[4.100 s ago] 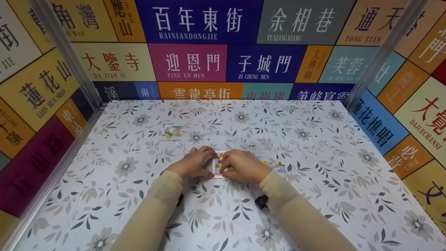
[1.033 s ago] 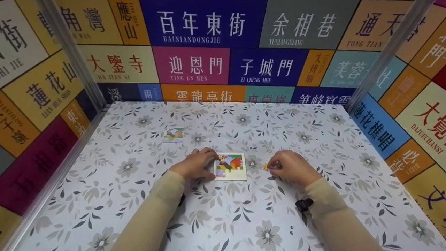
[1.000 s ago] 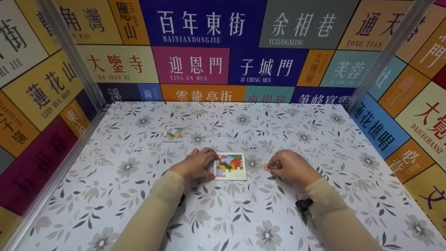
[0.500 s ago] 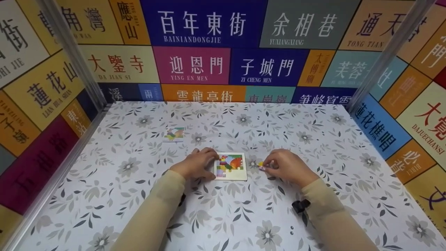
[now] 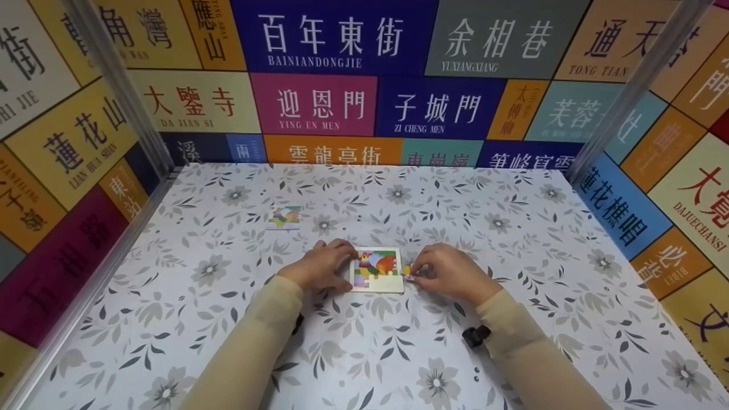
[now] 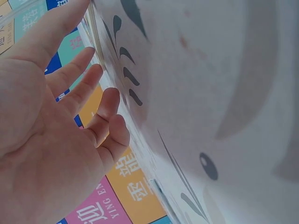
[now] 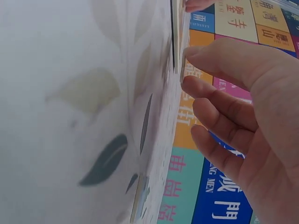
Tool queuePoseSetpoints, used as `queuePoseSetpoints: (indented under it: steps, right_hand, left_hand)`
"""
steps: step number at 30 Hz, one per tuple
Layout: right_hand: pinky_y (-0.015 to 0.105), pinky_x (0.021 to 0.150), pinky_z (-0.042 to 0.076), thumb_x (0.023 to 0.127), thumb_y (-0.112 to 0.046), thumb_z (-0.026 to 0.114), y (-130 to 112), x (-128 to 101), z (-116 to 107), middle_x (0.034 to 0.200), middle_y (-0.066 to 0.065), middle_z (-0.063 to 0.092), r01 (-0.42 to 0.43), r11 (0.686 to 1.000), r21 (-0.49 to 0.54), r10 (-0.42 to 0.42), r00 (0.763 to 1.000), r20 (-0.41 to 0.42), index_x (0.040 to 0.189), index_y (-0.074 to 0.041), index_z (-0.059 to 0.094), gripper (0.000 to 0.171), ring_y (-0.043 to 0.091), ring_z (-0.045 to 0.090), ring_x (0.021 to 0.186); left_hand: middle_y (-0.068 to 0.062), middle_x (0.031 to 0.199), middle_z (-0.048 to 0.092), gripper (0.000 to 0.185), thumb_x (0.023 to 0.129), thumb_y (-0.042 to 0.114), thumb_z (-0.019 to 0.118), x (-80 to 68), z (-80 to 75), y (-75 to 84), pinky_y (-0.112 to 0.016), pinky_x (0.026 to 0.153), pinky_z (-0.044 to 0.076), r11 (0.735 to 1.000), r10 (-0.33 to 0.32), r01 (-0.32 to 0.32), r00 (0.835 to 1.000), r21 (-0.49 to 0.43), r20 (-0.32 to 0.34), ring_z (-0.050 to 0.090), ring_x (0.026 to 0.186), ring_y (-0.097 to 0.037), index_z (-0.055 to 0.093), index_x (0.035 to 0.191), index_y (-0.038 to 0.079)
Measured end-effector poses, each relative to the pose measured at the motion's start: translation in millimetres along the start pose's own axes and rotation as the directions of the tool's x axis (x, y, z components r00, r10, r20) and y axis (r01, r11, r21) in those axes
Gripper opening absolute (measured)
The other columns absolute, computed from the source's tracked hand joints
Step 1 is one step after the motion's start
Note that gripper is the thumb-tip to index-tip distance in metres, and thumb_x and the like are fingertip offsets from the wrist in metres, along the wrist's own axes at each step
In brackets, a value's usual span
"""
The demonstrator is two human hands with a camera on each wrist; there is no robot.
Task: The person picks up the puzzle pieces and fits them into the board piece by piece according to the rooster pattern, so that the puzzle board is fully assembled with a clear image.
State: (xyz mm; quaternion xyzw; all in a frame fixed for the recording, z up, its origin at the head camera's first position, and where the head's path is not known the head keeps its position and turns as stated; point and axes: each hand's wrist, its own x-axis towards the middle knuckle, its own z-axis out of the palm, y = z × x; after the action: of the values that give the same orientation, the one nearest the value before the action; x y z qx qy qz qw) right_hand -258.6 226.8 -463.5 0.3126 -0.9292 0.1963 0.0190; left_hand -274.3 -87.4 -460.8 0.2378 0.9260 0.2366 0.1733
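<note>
A small white-rimmed puzzle tray (image 5: 387, 285) lies on the table in the head view, bearing a bright bird picture with a bare pale patch at its lower right. My left hand (image 5: 323, 266) rests at its left side, thumb and index finger spread along that edge; in the left wrist view the other fingers of the left hand (image 6: 51, 116) are loosely bent. Beside the tray's right edge, my right hand (image 5: 453, 272) pinches a yellow and purple puzzle piece (image 5: 408, 272) between thumb and index finger. The right wrist view shows the piece (image 7: 182, 65) edge-on.
A small square colourful picture (image 5: 284, 217) lies further back on the left. The floral tablecloth (image 5: 387, 353) covers the table, with sign-printed panels (image 5: 310, 105) standing along its back and sides.
Some 4 s ago my right hand was over the tray, with pieces lying to its right. It then went right, took hold of a puzzle piece and carried it leftward. The left hand stayed.
</note>
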Motion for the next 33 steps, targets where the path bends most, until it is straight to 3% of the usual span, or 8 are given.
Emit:
queuePoseSetpoints:
  steps: [5,16,25,33]
  right_hand:
    - [0.039,0.088,0.054,0.087,-0.023,0.082,-10.9,4.5,5.5,0.099,-0.006,0.073,0.038,0.999,-0.012,-0.038,0.999,0.020,0.095,-0.021,0.083,0.009,0.016,0.066,0.094]
    - [0.037,0.085,0.054,0.087,-0.024,0.083,-26.7,20.0,13.8,0.098,-0.003,0.072,0.145,0.989,-0.034,-0.143,0.989,0.037,0.096,-0.020,0.084,0.010,0.017,0.066,0.092]
    - [0.038,0.091,0.054,0.088,-0.021,0.081,-34.4,29.2,20.0,0.103,-0.003,0.074,0.196,0.980,-0.022,-0.195,0.980,0.036,0.094,-0.020,0.083,0.007,0.018,0.068,0.098]
    - [0.037,0.090,0.055,0.087,-0.018,0.080,-39.5,35.1,26.1,0.105,-0.001,0.074,0.212,0.976,-0.045,-0.210,0.976,0.050,0.093,-0.019,0.084,0.007,0.019,0.068,0.098]
  left_hand:
    - [-0.005,0.157,0.045,0.059,0.087,0.025,0.084,-1.3,-0.9,-0.3,-0.053,0.116,0.035,0.999,0.045,-0.045,0.999,0.023,-0.012,0.042,0.133,-0.039,0.059,0.139,0.015]
    - [0.001,0.158,0.043,0.060,0.087,0.027,0.084,0.5,-1.4,-1.0,-0.053,0.121,0.030,1.000,-0.005,0.005,1.000,-0.009,0.005,0.036,0.145,-0.039,0.058,0.141,0.020]
    - [0.002,0.159,0.042,0.062,0.087,0.029,0.084,1.9,-2.1,-1.4,-0.051,0.119,0.033,1.000,-0.018,0.018,1.000,0.003,0.012,0.038,0.142,-0.033,0.058,0.143,0.022]
    - [-0.004,0.157,0.044,0.060,0.088,0.025,0.083,-1.4,1.1,-1.4,-0.053,0.113,0.037,0.999,0.050,-0.049,0.999,0.018,-0.023,0.042,0.132,-0.038,0.058,0.141,0.015]
